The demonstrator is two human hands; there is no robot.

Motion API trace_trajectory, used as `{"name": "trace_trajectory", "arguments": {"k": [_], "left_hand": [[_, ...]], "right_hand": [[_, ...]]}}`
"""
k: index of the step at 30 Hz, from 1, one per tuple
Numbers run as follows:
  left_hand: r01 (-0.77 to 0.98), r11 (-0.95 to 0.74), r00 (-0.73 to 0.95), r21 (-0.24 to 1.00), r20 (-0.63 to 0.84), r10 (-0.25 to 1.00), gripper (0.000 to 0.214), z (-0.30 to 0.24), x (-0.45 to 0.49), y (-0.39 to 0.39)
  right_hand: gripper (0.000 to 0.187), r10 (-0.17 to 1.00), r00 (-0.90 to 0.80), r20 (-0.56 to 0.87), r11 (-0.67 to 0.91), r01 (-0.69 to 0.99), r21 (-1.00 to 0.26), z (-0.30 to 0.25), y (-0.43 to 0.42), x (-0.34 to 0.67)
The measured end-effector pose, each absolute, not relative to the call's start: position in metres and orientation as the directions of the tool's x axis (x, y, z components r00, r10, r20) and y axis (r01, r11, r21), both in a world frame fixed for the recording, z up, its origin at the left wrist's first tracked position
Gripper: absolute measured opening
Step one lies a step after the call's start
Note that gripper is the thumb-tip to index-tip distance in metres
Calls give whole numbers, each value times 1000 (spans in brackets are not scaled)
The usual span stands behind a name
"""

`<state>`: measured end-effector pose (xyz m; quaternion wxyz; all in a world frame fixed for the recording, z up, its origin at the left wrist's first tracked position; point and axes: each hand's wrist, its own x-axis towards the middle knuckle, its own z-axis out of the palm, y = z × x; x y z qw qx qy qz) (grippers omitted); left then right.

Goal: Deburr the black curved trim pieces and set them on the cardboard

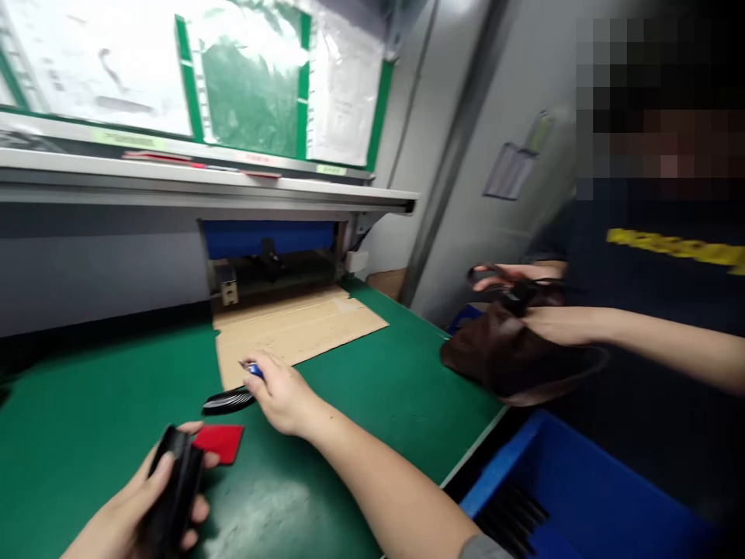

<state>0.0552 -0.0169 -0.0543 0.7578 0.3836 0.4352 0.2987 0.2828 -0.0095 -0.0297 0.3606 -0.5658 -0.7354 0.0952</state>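
Left of right hand [282, 394], blue-tipped black strap bundle [226, 401] lying nearly crosswise on green desk [75, 411], tip pinched in curled fingers; left hand [131, 508] closed round black folded piece [174, 485], red pad [218, 442] just beside.

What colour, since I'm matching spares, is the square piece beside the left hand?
Red, clearest in the head view, where the square piece lies beside the left hand.

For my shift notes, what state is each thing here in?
Left hand: gripping a black piece upright.
Right hand: pinching a blue-tipped black bundle above the green mat.
Cardboard: lying flat on the mat.
Red pad: lying flat on the mat.
Blue bin: holding black strips.
Brown fabric: held up by a co-worker's hands.
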Motion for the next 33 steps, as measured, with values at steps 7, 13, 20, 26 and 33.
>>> {"name": "trace_trajectory", "arguments": {"k": [7,13,20,26,33], "left_hand": [[50,326,611,944,-287,738,45,-39,38,-11],[160,277,672,947,-311,673,45,-27,32,-10],[190,296,640,936,-346,686,49,-19,29,-10],[194,267,676,944,-326,661,47,-19,25,-10],[184,243,737,952,-297,607,44,-23,23,-10]], "right_hand": [[21,755,-470,457,655,519,-549,-30,-14,261],[20,750,-545,375,660,656,-367,-25,-18,252],[20,746,-509,430,659,657,-366,-28,-16,253],[23,755,-495,430,655,603,-456,-32,-13,257],[58,731,-552,400,646,749,-148,-31,-18,247]]}}
